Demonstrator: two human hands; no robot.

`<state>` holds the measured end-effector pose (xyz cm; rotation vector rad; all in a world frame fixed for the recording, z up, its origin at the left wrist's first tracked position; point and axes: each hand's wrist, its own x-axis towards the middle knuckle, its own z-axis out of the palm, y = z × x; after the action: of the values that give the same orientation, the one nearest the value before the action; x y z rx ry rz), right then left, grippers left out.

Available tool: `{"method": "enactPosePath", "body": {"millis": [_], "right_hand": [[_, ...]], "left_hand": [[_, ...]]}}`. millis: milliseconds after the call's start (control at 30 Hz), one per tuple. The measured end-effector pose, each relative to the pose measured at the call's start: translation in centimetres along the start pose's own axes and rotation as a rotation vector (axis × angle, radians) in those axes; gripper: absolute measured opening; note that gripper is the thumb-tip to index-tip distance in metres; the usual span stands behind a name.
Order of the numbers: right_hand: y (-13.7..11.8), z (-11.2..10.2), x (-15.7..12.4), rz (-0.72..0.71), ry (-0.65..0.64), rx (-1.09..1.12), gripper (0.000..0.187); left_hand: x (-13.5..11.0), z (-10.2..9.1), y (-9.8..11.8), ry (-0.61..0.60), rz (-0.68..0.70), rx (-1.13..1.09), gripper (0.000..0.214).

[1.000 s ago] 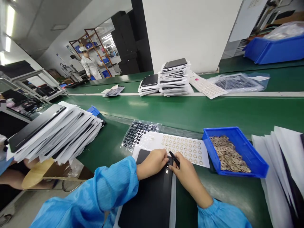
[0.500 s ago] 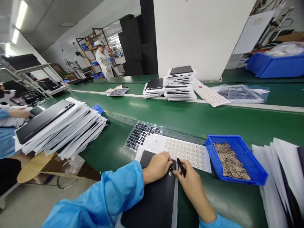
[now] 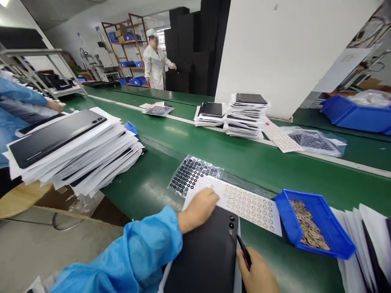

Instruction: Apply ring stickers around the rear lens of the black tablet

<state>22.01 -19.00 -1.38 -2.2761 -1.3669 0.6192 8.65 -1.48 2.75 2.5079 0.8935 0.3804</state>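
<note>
A black tablet back cover (image 3: 207, 252) lies in front of me on the green belt, its camera holes at the far right corner. My left hand (image 3: 197, 209), in a blue sleeve, grips its far left corner, fingers curled over the edge. At the cover's right edge my right hand (image 3: 256, 272) is closed round black tweezers (image 3: 244, 251), their tips pointing toward the camera holes. Just beyond lie a white sheet of gold rings (image 3: 249, 203) and a bag of black rings (image 3: 194, 175).
A blue tray of metal rings (image 3: 314, 221) sits at right, with stacked white sheets (image 3: 371, 244) beyond it. A tall pile of covers in sheets (image 3: 70, 148) stands at left, smaller piles (image 3: 235, 114) across the belt. A person in white stands far off; another person's sleeve shows at left.
My right hand with the tweezers has drawn back from the camera corner toward me. My left hand slid to the cover's far left corner. The view has tilted up.
</note>
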Motion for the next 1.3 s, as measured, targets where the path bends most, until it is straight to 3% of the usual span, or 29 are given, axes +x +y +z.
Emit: {"method": "enactPosePath", "body": {"millis": [133,233,367,500,600,900,1067,1200,1300], "right_hand": [[-1.2,-0.3,-0.2,0.043,0.038,0.026,0.031],[-1.4,0.0,-0.4,0.049,0.047,0.019,0.031],[-1.4,0.1,-0.4,0.048,0.047,0.007,0.031],[-1.5,-0.2,-0.5,0.051,0.022,0.023,0.032],[-1.7,-0.2,-0.4,0.08,-0.002,0.0,0.034],[-1.1,-0.2,-0.3,-0.017,0.126,0.217,0.04],[-3.2,-0.1,-0.7,0.045,0.129,0.48,0.035],[-5.3,0.3,-2.6,0.025,0.39,0.604,0.035],[-2.3,-3.6,-5.2,0.073,0.562,0.545,0.034]], "left_hand": [[0.2,2.8,3.0,-0.04,0.08,-0.073,0.007],[0.8,3.9,3.4,-0.023,0.062,-0.102,0.008],[0.0,2.7,1.8,0.022,0.007,-0.165,0.006],[-3.4,0.5,-0.9,0.044,-0.068,-0.195,0.009],[-5.8,0.0,-2.2,0.026,-0.083,-0.188,0.011],[-7.0,0.1,-1.5,-0.016,-0.087,-0.132,0.012],[-4.5,-1.2,-2.8,0.052,-0.145,-0.097,0.008],[-0.1,-2.2,-4.9,0.095,-0.183,-0.03,0.009],[1.9,-2.1,-5.7,0.075,-0.166,0.028,0.013]]}}
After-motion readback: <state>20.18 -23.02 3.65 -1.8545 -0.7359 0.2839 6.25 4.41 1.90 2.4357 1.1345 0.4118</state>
